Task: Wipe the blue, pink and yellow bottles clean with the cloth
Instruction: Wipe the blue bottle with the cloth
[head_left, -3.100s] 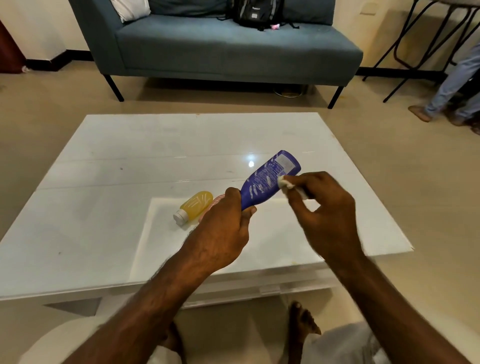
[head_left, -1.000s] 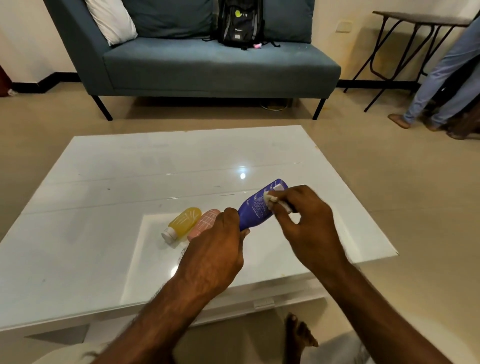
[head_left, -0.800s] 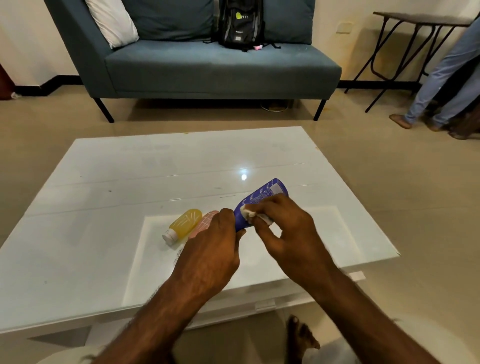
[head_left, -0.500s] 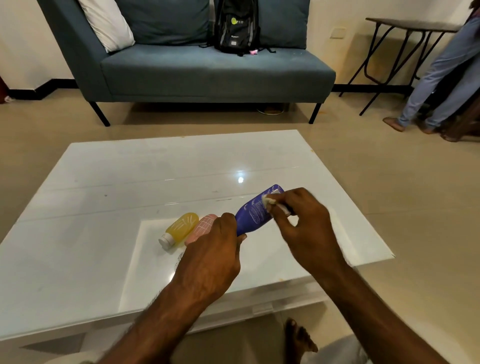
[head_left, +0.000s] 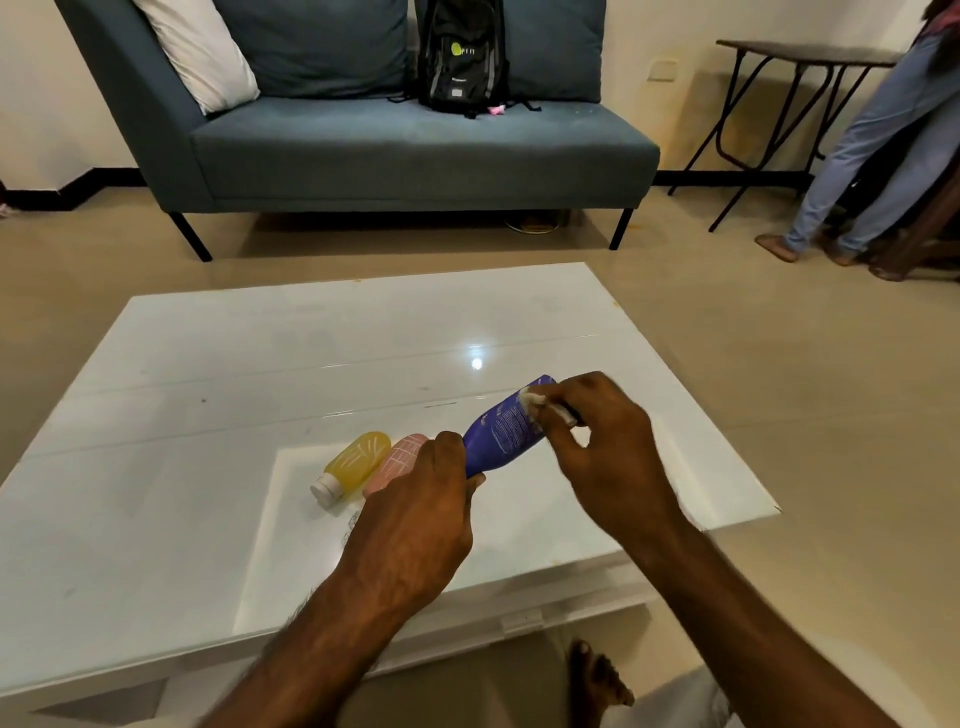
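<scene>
My left hand (head_left: 415, 525) grips the lower end of the blue bottle (head_left: 501, 431), which is tilted up and to the right above the white table (head_left: 182, 467). My right hand (head_left: 608, 457) pinches a small white cloth (head_left: 535, 402) against the bottle's upper end. The yellow bottle (head_left: 356, 462) with a white cap lies on the table left of my hands. Beside it on the right lies the pink bottle (head_left: 400, 460), partly hidden behind my left hand.
A grey-blue sofa (head_left: 389, 145) with a white cushion and a black backpack (head_left: 462, 52) stands beyond the table. At the far right a person's legs (head_left: 872, 150) stand by a dark folding table (head_left: 805, 57). My bare foot (head_left: 597, 680) shows below the table's near edge.
My right hand has slid the cloth down along the blue bottle and back up to its upper end. The left hand kept its grip; the yellow and pink bottles stayed put.
</scene>
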